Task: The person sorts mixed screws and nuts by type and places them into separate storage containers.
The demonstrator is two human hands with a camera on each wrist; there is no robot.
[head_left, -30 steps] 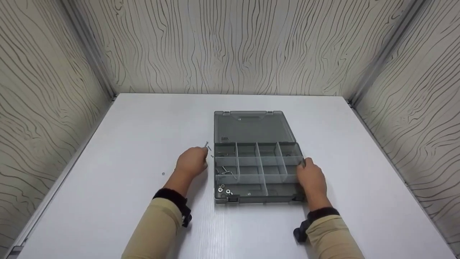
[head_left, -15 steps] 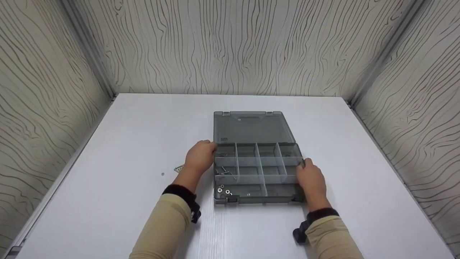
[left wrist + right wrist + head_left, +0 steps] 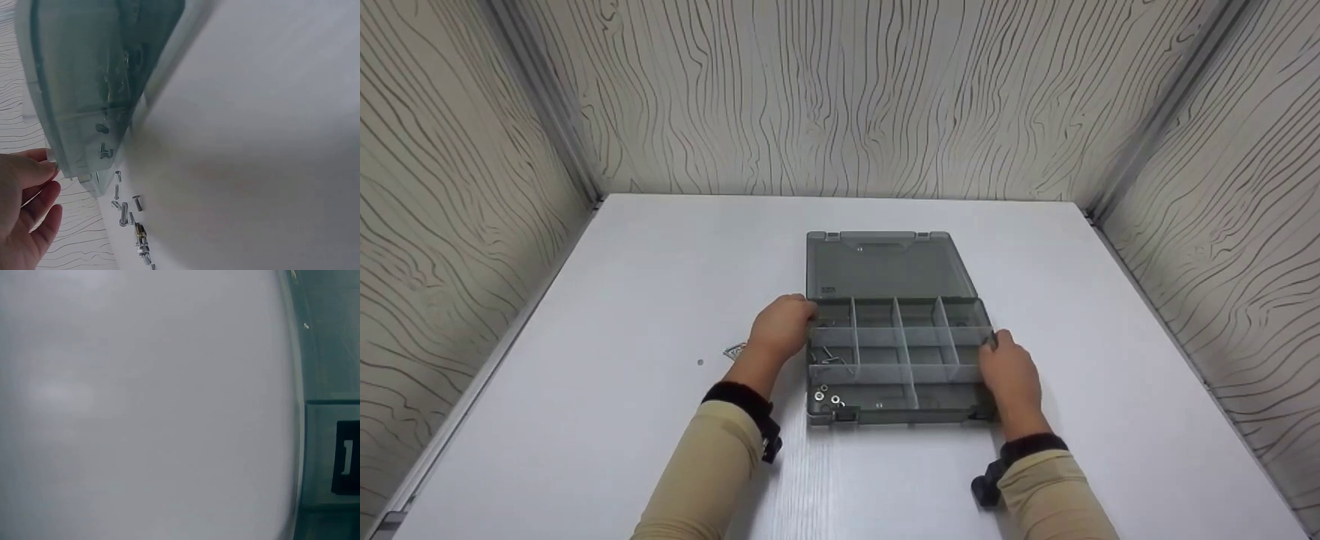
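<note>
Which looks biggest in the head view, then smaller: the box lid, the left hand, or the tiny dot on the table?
1. Lid, largest.
2. Left hand, in the middle.
3. Dot, far the smallest.

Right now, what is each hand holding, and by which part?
Left hand touches the organizer box at its far-left corner rim; right hand rests against its right wall. Neither grip plainly closes round it.
</note>
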